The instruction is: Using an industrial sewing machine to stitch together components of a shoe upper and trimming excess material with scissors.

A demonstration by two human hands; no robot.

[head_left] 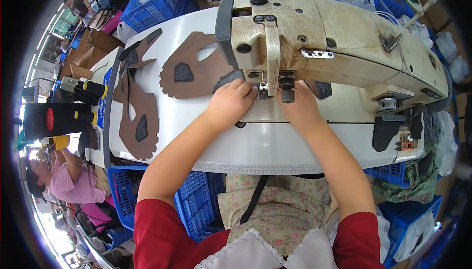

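A cream sewing machine stands over a white table. Its presser foot comes down between my hands. My left hand is just left of the foot, fingers curled and pressed together on the dark edge of a brown shoe-upper piece with a black patch and a cut-out. My right hand lies right of the foot, its fingertips mostly hidden behind the machine head. Beside it a brown and black part shows under the arm; whether it belongs to the same piece I cannot tell.
More brown upper pieces lie at the table's left end. Black pieces rest at the right end. Blue crates stand behind and below the table. At left, a person in pink sits near another machine.
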